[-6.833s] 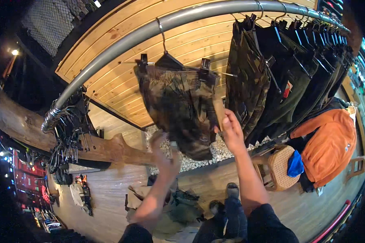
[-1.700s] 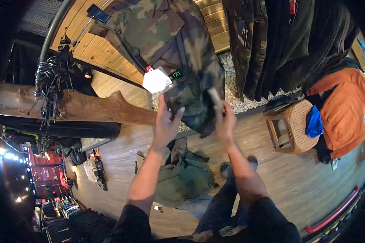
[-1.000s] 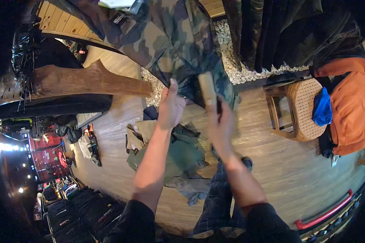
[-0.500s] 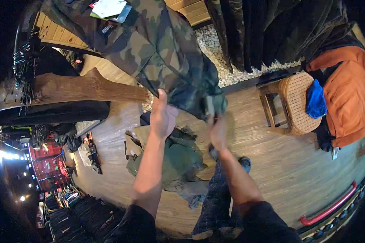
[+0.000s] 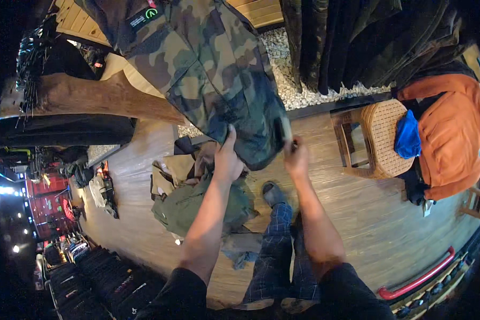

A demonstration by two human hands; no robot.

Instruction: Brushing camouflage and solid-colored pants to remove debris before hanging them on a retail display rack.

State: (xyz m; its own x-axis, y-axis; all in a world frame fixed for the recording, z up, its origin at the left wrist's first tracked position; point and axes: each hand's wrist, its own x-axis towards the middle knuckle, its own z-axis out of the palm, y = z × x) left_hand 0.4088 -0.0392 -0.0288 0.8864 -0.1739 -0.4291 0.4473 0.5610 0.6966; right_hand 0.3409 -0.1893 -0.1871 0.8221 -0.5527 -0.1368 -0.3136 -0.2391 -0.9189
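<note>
A camouflage garment (image 5: 208, 69) in green, brown and black hangs down in front of me from the upper edge, with a dark label (image 5: 142, 20) near its top. My left hand (image 5: 229, 161) is closed on the garment's lower edge, thumb up along the cloth. Just off its lower right side, my right hand (image 5: 296, 159) grips a narrow pale-and-dark object (image 5: 286, 129), brush-like in outline. Blur keeps me from telling its exact kind, or whether it touches the cloth.
Green and tan clothes (image 5: 202, 205) lie heaped on the floor beside my feet. To the right stands a woven-top stool (image 5: 381, 138) with a blue cloth (image 5: 408, 136), beside an orange jacket (image 5: 448, 138). A wooden slab (image 5: 101, 101) juts in from the left. Dark garments (image 5: 352, 42) hang at upper right.
My left hand has moved slightly right and down. The right hand has shifted right, with the pale object in it. The garment's lower end hangs lower, and its paper tags have left view.
</note>
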